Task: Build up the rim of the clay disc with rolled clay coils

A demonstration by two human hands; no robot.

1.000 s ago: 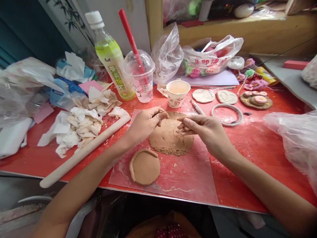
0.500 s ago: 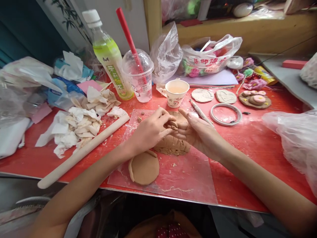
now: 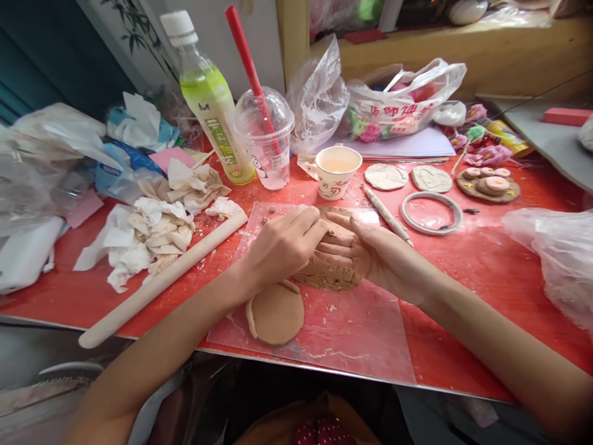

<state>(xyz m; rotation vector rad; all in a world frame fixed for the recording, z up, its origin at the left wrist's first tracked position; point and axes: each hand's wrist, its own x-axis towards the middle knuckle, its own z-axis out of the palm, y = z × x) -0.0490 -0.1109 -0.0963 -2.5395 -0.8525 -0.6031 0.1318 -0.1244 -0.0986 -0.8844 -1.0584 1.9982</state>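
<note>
The left hand [image 3: 288, 242] curls above the clay slab [image 3: 327, 276]; whether it grips anything, I cannot tell. The right hand [image 3: 370, 248] extends unclenched fingers.

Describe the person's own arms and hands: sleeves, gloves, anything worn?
Both the bare left hand and bare right hand are ungloved. No sleeve covers the left forearm or right forearm in view; no watch, bracelet or cable shows at either wrist. At the bottom edge, dark red fabric with white dots shows, apparently clothing.
</note>
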